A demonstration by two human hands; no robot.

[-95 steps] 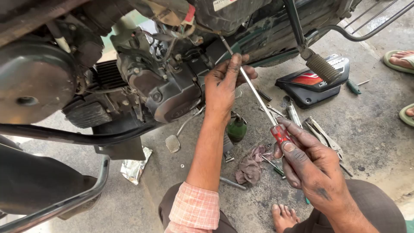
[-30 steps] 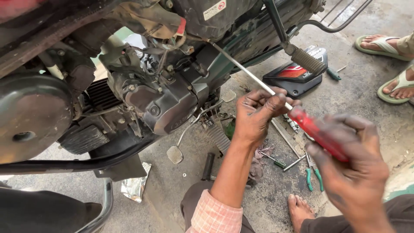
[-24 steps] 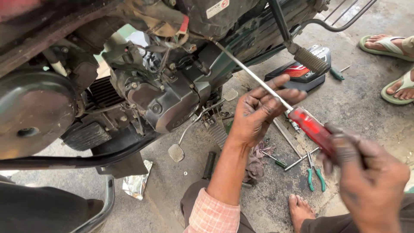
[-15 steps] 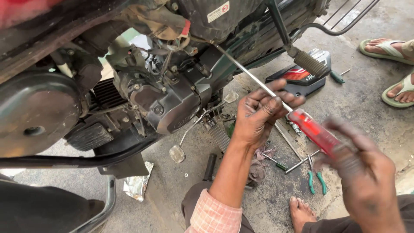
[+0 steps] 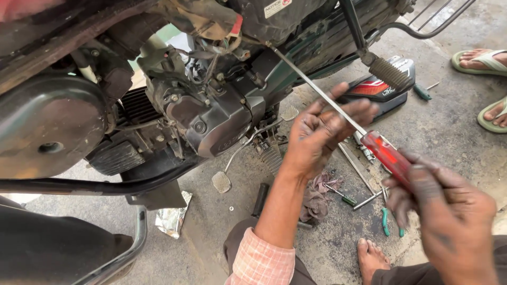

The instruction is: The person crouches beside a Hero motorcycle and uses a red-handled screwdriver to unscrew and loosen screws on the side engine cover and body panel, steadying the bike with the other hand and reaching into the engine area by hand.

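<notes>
Screwdriver (image 5: 338, 111): its tip reaches into the motorcycle engine (image 5: 211, 116).
Your right hand (image 5: 449, 221): fingers wrapped around the red handle.
Your left hand (image 5: 322, 134): fingertips pinching the shaft.

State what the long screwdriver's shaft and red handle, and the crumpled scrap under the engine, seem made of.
Long screwdriver shaft: bare steel, by its grey sheen. Red screwdriver handle, held in the right hand: probably translucent glossy plastic. Crumpled silvery scrap: likely foil, from its creased reflective surface.
</notes>
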